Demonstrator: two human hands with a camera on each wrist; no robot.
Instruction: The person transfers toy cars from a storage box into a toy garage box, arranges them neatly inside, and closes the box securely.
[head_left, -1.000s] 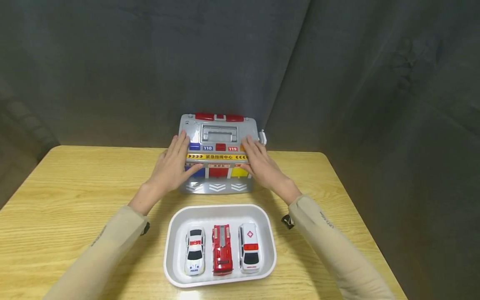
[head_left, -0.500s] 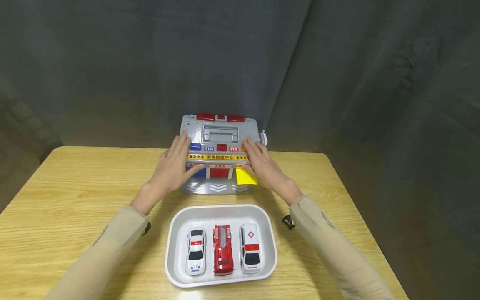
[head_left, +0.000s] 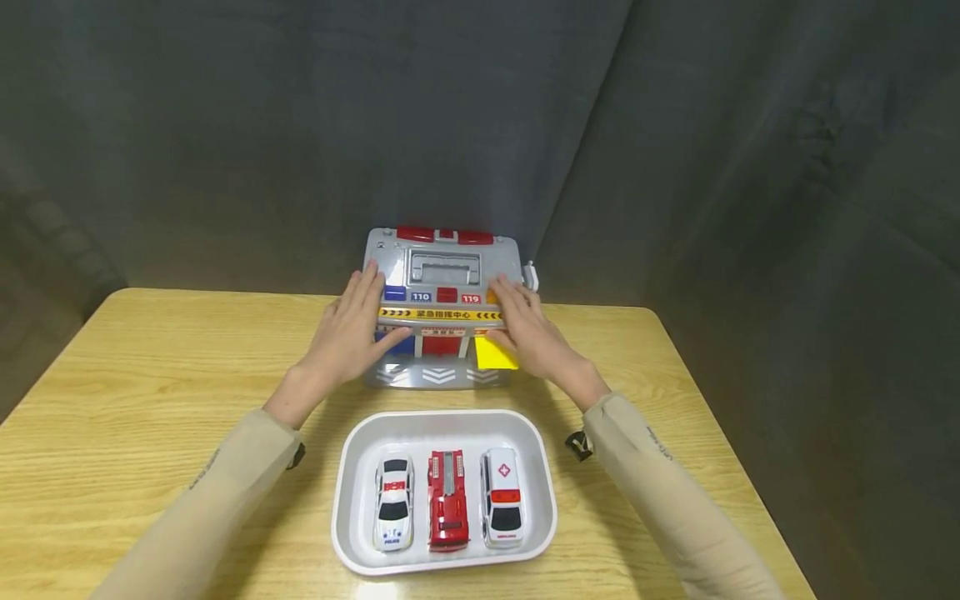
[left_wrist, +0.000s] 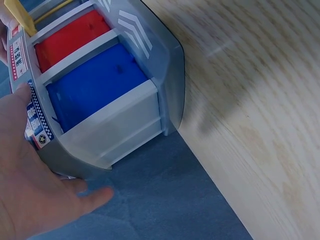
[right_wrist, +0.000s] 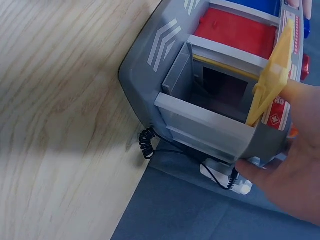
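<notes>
- Change since a second ago: the yellow door (head_left: 495,353) of the garage (head_left: 442,304), then flush with the front, now stands swung up and outward; both hands have stayed on the garage
- Right hand (head_left: 534,337): fingers straight, laid over the garage's right end, thumb under the raised yellow door; the right wrist view shows the bay (right_wrist: 220,90) behind it open and empty
- Left hand (head_left: 347,333): fingers spread flat on the garage's left end, steadying it, thumb near the blue door (head_left: 398,345)
- Done so far, as judged: one of three bays opened
- Left to do, as judged: blue door and red door (head_left: 440,344) remain closed; police car (head_left: 393,502), fire truck (head_left: 447,499) and ambulance (head_left: 504,498) lie side by side in the tray (head_left: 352,475), just in front of the garage on the table (head_left: 150,375), none yet parked
</notes>
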